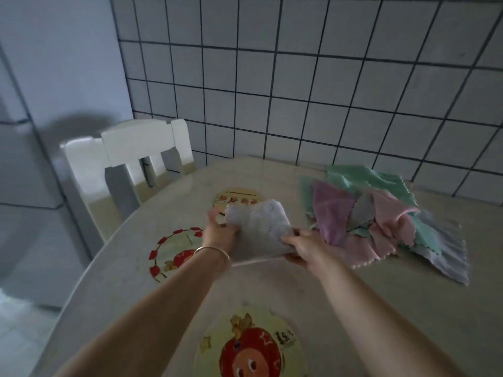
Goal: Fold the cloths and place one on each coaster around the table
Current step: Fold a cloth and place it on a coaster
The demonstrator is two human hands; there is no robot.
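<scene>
While both hands (220, 232) (304, 248) clamp 1 grey cloth (258, 227): 3 coasters (168, 257), 1 cloth pile (381, 216).

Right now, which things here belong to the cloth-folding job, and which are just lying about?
Job:
- folded grey cloth, held by left hand and right hand
- pile of pink, green and grey cloths
- three round fruit-print coasters
- marble table

Lying about:
- white chair

the tabletop (299, 289) looks like glossy pale stone. the grey cloth (258, 227) is fluffy and matt, the cloth pile (381, 216) likewise. wall tiles (299, 91) smooth, chair (130, 148) glossy.
</scene>
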